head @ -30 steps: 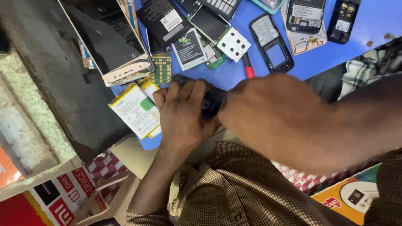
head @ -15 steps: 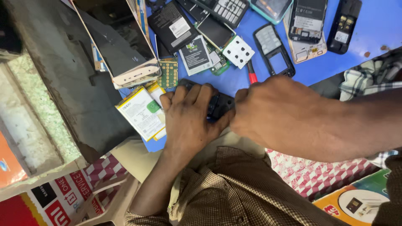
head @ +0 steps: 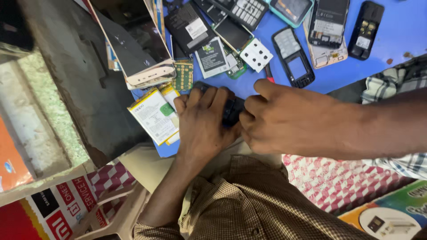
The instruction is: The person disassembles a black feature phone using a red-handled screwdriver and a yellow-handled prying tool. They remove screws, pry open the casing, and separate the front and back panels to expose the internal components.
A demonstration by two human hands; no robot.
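Blue table strewn with phone housings, a keypad, white batteries, possibly circuit boards; checked cloth below.

The bench at the upper right of the frame has a smooth, matt blue top. The small black phone at centre looks like matt plastic. Left of it, the battery pack wears a glossy white and yellow wrap. The slab along the left is rough grey concrete. The sleeve at the bottom is soft checked woven cloth.
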